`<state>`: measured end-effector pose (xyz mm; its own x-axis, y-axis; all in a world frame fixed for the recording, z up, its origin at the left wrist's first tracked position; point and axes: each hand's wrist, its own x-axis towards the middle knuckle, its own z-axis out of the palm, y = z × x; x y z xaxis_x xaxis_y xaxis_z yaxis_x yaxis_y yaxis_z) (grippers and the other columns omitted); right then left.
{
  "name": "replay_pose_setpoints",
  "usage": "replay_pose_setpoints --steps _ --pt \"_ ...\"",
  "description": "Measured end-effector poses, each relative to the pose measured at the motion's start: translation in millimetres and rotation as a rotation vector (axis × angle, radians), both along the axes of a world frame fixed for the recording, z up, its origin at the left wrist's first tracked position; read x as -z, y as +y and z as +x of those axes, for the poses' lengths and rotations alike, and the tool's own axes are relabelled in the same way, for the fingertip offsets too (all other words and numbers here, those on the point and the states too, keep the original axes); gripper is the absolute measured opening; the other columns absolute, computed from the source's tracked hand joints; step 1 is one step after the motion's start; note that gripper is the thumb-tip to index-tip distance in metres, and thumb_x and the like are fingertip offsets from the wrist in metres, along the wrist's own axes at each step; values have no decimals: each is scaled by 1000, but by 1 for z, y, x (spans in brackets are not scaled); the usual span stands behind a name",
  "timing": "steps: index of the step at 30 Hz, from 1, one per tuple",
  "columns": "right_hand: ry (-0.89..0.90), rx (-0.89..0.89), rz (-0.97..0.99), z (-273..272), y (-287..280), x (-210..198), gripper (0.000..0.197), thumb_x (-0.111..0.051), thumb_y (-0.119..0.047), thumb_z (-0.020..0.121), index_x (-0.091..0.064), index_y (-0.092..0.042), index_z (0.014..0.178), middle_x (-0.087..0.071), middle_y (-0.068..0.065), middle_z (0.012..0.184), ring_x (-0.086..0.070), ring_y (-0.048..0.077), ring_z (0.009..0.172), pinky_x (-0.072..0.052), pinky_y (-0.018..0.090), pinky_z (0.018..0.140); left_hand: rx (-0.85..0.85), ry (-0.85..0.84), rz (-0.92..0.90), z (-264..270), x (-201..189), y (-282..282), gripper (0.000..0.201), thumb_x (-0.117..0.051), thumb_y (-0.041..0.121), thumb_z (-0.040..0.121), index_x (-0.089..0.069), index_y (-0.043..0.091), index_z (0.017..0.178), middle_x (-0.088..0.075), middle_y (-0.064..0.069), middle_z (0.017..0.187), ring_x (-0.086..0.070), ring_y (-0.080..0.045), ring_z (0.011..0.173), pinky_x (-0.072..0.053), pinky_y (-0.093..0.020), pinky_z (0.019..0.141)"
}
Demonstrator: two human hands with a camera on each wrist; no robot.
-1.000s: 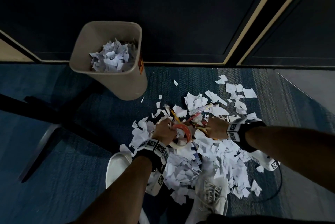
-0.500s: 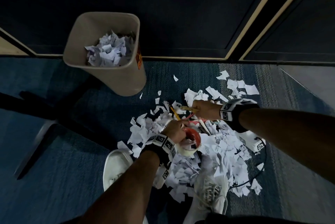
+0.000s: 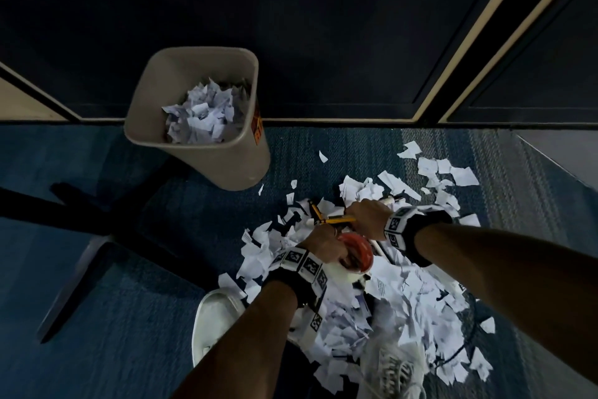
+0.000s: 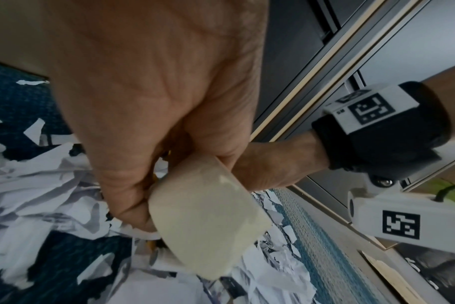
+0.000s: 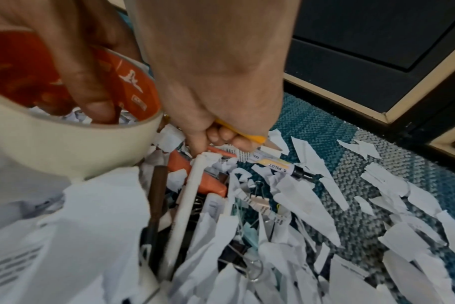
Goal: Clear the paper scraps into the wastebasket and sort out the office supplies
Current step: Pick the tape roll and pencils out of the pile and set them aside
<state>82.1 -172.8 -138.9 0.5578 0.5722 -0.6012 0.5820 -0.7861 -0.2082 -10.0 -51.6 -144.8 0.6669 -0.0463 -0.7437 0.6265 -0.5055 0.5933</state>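
Observation:
My left hand (image 3: 325,248) grips a cream tape roll (image 3: 356,258) with an orange core just above the pile of white paper scraps (image 3: 404,295) on the carpet. The left wrist view shows the fingers (image 4: 133,197) curled over the tape roll's (image 4: 208,218) edge. My right hand (image 3: 367,214), close behind, holds a yellow pencil (image 3: 338,220) that points left. In the right wrist view the fingertips (image 5: 221,133) close round this pencil (image 5: 249,136), above a white pen (image 5: 190,195), an orange marker (image 5: 195,176) and a Pilot marker (image 5: 281,167). The beige wastebasket (image 3: 191,142) stands far left, part full of scraps.
A second yellow pencil (image 3: 315,209) lies on the scraps. Binder clips (image 5: 257,185) and a brown pen (image 5: 156,197) sit half buried. My white shoes (image 3: 213,317) are under the pile's near edge. Dark chair legs (image 3: 106,237) cross the floor at left. Dark panels line the far wall.
My right hand lifted a yellow pencil out of the pile and brought it close to my left hand. The left hand kept the tape roll and shifted slightly right.

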Motion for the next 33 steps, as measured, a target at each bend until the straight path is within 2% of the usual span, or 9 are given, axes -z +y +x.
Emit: replay_pose_setpoints --steps 5,10,12,15,20,26,28,30,33 --pt "45 -9 -20 6 1 -3 17 -55 -20 97 -64 -7 102 -68 15 106 -65 31 102 -41 27 73 -67 38 -81 0 50 8 57 -65 17 56 -68 16 112 -72 -8 109 -66 -27 103 -54 -45 94" --pt "120 27 -5 19 -4 -9 23 -63 -21 91 -68 -7 108 -67 16 108 -65 32 103 -48 30 80 -212 55 -126 -5 -17 19 39 -71 11 70 -73 11 109 -74 -8 105 -68 -24 99 -56 -38 90" --pt "121 66 2 29 -4 -18 11 -69 -21 85 -68 -11 87 -66 10 91 -66 29 93 -52 34 78 -275 16 -97 -2 -27 28 26 -69 9 78 -73 6 104 -73 -9 101 -67 -23 95 -55 -35 84" --pt "169 172 37 47 -2 -33 33 -71 -26 87 -51 -20 61 -48 -2 65 -52 20 67 -45 28 61 -349 -39 -53 8 -41 40 11 -68 6 80 -72 7 90 -72 -7 86 -68 -21 84 -53 -31 74" --pt "432 681 278 70 0 -42 11 -57 -16 98 -54 -6 92 -65 14 76 -55 20 59 -41 24 50 -386 -222 28 44 -63 66 12 -67 2 85 -67 10 76 -61 1 62 -60 -15 63 -43 -15 50" --pt "674 934 428 71 15 -41 18 -54 -19 100 -55 -4 90 -68 28 94 -60 29 69 -47 30 60 -530 -170 20 91 -60 93 13 -75 21 82 -69 10 86 -68 -10 87 -66 -26 82 -57 -41 88" --pt "692 941 422 73 20 -37 26 -50 -26 102 -56 -4 90 -69 26 95 -59 27 70 -46 32 62 -574 -16 -115 102 -55 96 27 -65 22 91 -69 -4 84 -67 -10 69 -66 -19 64 -60 -31 73" --pt "682 968 434 77 23 -35 27 -45 -28 104 -54 -6 92 -69 24 92 -58 24 65 -44 30 58 -717 38 -183 110 -45 95 29 -60 22 96 -61 3 73 -62 -7 56 -60 -16 49 -53 -24 52" --pt "635 1048 460 87 21 -31 23 -44 -26 104 -51 -8 93 -71 23 82 -57 22 55 -41 24 49 -1058 -65 -256 135 -12 98 56 -82 39 68 -62 5 108 -68 -15 107 -66 -30 94 -56 -40 79"
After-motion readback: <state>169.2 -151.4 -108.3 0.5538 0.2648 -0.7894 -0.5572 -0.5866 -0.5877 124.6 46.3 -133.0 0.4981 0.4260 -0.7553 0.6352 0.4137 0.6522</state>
